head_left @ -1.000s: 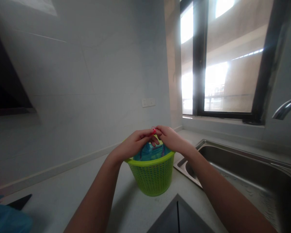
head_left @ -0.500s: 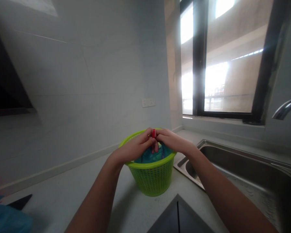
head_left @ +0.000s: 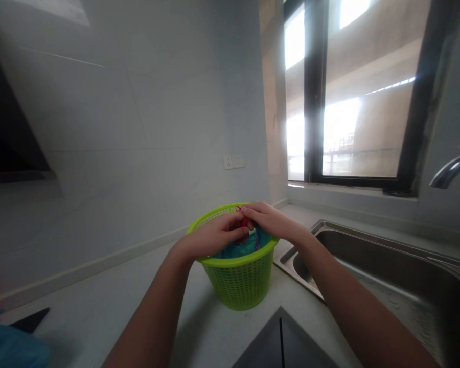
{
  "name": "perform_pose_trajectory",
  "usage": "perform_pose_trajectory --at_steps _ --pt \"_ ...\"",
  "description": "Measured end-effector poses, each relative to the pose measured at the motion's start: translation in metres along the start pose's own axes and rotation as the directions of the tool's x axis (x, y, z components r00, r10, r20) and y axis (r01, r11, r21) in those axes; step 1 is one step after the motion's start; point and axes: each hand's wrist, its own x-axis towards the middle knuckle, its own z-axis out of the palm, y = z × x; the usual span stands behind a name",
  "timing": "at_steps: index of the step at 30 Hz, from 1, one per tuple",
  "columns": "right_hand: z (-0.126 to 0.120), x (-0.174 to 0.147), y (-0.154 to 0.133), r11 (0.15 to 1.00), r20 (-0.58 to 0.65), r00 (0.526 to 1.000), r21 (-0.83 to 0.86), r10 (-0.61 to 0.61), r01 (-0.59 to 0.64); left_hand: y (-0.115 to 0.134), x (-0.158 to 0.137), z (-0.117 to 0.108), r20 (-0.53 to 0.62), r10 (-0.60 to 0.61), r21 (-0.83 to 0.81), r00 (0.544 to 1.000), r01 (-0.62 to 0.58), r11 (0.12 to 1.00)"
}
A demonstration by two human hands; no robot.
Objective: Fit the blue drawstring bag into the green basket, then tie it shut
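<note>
A lime-green mesh plastic basket (head_left: 239, 286) stands upright on the countertop. Thin teal material (head_left: 241, 250), which looks like a plastic bag, lies inside it below the rim. Over the basket's opening my left hand (head_left: 220, 232) is closed, with thumb and fingers around a red string (head_left: 244, 221). My right hand (head_left: 268, 219) meets it from the other side, its thumb and fingers pinched on the same string. A small red loop sticks up between the two hands. My fingers hide where the string joins the teal material.
A steel sink (head_left: 368, 266) lies to the right, with a faucet (head_left: 450, 171) above. Blue material (head_left: 13, 345) is at the lower left. A dark grey angular object (head_left: 283, 342) sits near the front. Behind are the wall with sockets (head_left: 233, 162) and a window (head_left: 362, 112).
The red string between my fingers has shifted; a thin loop now shows above them and a strip hangs lower. My right fingers have moved slightly, and the basket has stayed put.
</note>
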Motion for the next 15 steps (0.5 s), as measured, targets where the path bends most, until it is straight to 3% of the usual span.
perform_pose_trajectory --at_steps 5,8,11,15 --pt "0.001 0.006 0.010 0.996 -0.137 0.990 0.079 0.043 -0.032 0.003 0.002 -0.002 -0.067 0.032 -0.107 0.997 -0.039 0.993" --pt "-0.001 0.009 0.016 0.987 -0.194 0.972 0.120 0.130 -0.108 -0.002 0.006 -0.005 -0.237 0.004 -0.188 0.972 -0.050 0.981" --pt "-0.002 0.010 0.017 0.985 -0.190 0.972 0.127 0.140 -0.117 -0.008 0.009 -0.008 -0.372 -0.100 -0.241 0.923 0.008 0.971" --pt "-0.001 0.006 0.013 0.997 -0.126 0.990 0.043 0.063 -0.058 -0.009 0.011 -0.009 -0.378 -0.077 -0.207 0.923 -0.003 0.978"
